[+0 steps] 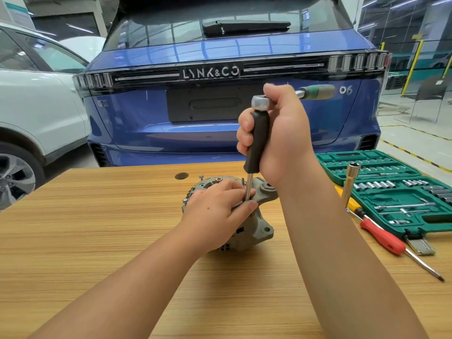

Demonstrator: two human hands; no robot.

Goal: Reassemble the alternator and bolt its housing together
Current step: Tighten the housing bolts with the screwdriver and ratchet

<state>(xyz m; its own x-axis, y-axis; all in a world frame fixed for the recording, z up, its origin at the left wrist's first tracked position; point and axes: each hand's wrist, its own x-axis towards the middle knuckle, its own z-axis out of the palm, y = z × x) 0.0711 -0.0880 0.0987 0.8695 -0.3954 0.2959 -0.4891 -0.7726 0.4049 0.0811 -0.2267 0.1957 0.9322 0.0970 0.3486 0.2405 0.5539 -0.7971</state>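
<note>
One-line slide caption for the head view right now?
Right hand grips a black-handled driver topped by a ratchet, while the left hand steadies the alternator on the wooden table.

A light wood-grain pattern is shown on the table (97,241). The alternator (261,223) is seen in dull grey. At right, a dark green socket case (415,216), a red-handled screwdriver (384,238) and a yellow handle (352,203) are seen. A blue car (220,52) and a white car (36,99) are shown above.

A car workshop: a blue car (220,94) (tailgate facing) beyond the hands, a socket set (391,189) on the table (97,228).
</note>
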